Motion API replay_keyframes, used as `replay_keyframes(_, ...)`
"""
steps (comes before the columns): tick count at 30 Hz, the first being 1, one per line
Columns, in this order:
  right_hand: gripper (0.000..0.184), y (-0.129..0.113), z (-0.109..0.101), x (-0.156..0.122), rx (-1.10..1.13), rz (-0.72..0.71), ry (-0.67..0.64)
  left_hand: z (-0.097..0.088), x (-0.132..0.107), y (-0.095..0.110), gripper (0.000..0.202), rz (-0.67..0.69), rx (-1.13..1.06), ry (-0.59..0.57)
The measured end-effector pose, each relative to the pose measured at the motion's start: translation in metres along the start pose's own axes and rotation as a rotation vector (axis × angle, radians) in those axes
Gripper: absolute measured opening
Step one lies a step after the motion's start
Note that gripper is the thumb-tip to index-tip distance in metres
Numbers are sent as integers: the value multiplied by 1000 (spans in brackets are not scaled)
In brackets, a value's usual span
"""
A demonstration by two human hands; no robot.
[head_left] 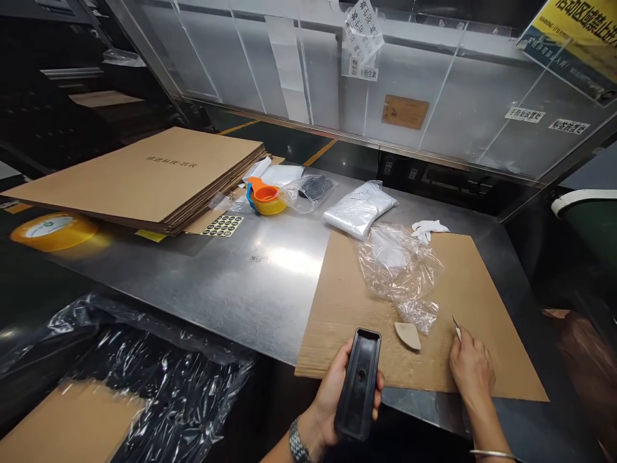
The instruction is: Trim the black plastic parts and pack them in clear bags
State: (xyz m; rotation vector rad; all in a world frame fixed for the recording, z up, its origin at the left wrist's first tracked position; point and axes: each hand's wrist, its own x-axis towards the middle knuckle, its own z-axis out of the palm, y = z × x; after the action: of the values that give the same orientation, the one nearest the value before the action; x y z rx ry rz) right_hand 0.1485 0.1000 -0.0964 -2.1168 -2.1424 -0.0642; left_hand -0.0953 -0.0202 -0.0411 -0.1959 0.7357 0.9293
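My left hand (332, 392) is closed round a long black plastic part (359, 382), shaped like a shallow tray, held above the near edge of a flat cardboard sheet (482, 289). My right hand (470, 370) rests on that sheet and pinches a small pointed blade (456, 326), tip upward. Between the hands lies a small beige oval piece (408, 335). Just beyond it sits a crumpled clear plastic bag (400, 270).
On the steel table (241, 276): a stack of flat cardboard (144, 173) at left, a yellow tape roll (53, 230), an orange tape dispenser (265, 198), a sticker sheet (222, 225), white bags (359, 209), a white glove (429, 228). A plastic-lined box (144, 386) stands below left.
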Motion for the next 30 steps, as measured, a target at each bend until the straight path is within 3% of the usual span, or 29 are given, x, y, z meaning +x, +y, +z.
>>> replay_keyframes(10,41,-10,10,0,-50,-130,117,-9,3,2,66,42,-11,-29)
replay_keyframes(16,35,-9,13,-2,-56,-104,142,-8,0,-1,63,119,-23,16)
replay_keyframes(21,33,0,11,-3,79,-100,166,-8,-7,-3,45,212,-44,-84)
replay_keyframes(23,38,-2,3,-10,171,-73,182,-9,-10,-4,36,255,88,-79)
replay_keyframes(26,41,-18,-20,-26,369,-76,122,-8,-15,-4,42,434,564,-14)
replay_keyframes(28,39,-35,-40,-37,675,-131,-62,-5,-19,-4,50,556,926,8)
replay_keyframes(30,49,-53,-59,-44,1017,-229,-340,-1,-23,-2,53,620,1189,9)
